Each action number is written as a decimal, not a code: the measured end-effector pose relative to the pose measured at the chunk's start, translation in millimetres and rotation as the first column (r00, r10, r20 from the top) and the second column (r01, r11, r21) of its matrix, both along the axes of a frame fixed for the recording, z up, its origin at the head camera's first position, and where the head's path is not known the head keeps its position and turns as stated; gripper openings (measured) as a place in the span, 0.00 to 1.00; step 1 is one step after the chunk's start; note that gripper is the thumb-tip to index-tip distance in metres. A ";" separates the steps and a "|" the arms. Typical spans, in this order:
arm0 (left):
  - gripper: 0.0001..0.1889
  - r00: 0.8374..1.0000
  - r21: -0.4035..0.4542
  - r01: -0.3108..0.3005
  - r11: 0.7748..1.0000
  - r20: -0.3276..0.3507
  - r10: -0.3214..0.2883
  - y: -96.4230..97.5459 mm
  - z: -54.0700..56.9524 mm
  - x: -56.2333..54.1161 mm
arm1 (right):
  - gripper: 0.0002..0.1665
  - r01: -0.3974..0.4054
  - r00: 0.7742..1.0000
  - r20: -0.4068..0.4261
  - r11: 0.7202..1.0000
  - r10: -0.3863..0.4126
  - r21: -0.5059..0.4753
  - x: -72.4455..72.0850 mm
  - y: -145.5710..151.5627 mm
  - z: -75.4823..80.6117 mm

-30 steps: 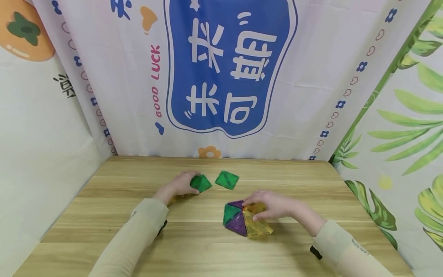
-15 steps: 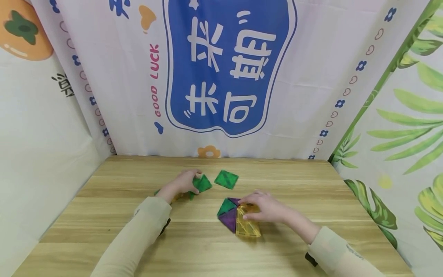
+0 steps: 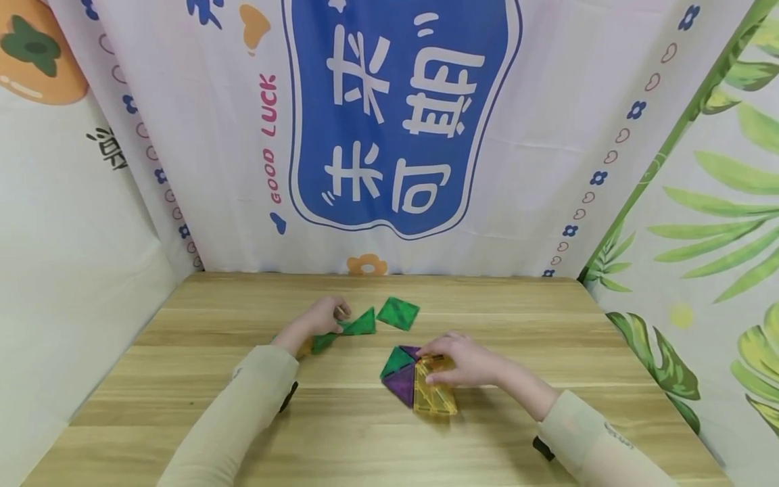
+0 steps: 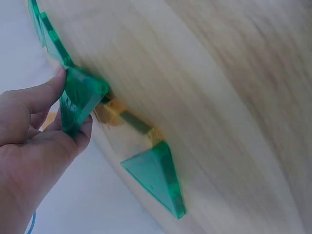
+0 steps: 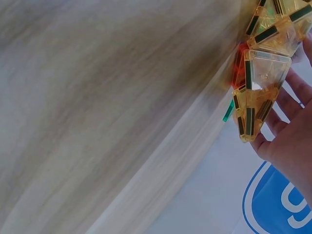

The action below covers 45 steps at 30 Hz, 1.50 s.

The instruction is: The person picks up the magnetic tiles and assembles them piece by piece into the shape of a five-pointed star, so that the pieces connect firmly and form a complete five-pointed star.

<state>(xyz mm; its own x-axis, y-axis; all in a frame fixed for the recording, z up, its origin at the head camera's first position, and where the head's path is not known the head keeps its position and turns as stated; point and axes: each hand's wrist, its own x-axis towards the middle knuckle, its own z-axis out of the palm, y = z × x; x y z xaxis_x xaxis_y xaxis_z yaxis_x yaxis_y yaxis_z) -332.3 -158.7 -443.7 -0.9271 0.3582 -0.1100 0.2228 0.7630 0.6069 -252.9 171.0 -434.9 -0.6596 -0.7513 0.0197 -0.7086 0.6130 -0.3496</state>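
My left hand pinches a green triangular magnetic tile between thumb and fingers, tilted up off the table. Beside it, another green triangular tile lies near the fingertips. Under that hand, mostly hidden in the head view, are a yellow tile and a green triangular tile. Right of centre, my right hand holds a built shape of magnetic tiles, its thumb and fingers around the yellow side. Purple and green triangles make up its left side. Red shows behind the yellow tiles.
Further back on the wooden table lies a green square. A printed cloth hangs behind the table's far edge, with more cloth on both sides.
The right hand has shifted left with the built shape, then held nearly still. The left hand has drawn a green triangular tile leftward, apart from the green tile beside it.
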 end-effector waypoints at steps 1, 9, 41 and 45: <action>0.19 1.000 0.000 -0.001 1.000 0.006 0.001 -0.1 0.7 0.2 | 0.33 -0.004 1.000 0.001 1.000 0.004 0.003 -0.5 0.0 0.6; 0.15 0.998 0.059 0.016 0.998 0.052 -0.019 3.0 7.2 4.3 | 0.26 -0.022 1.000 -0.001 1.000 0.022 -0.022 -8.7 -6.8 4.1; 0.34 0.986 0.079 0.161 0.984 0.025 -0.164 -13.5 -6.0 2.6 | 0.31 -0.130 0.991 0.076 0.931 0.110 0.340 -69.4 -111.0 -0.5; 0.39 0.983 -0.061 0.178 0.982 -0.033 -0.180 -32.0 -6.2 4.4 | 0.34 -0.118 0.993 0.015 0.922 0.121 0.368 -67.1 -117.9 0.1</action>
<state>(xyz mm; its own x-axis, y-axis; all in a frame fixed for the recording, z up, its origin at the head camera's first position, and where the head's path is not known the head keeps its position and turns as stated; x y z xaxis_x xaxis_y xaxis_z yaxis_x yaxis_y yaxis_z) -327.9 -190.8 -449.9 -0.8527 0.5125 -0.1011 0.3809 0.7424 0.5511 -320.1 53.0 -434.8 -0.5654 -0.7800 -0.2681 -0.7864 0.6079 -0.1101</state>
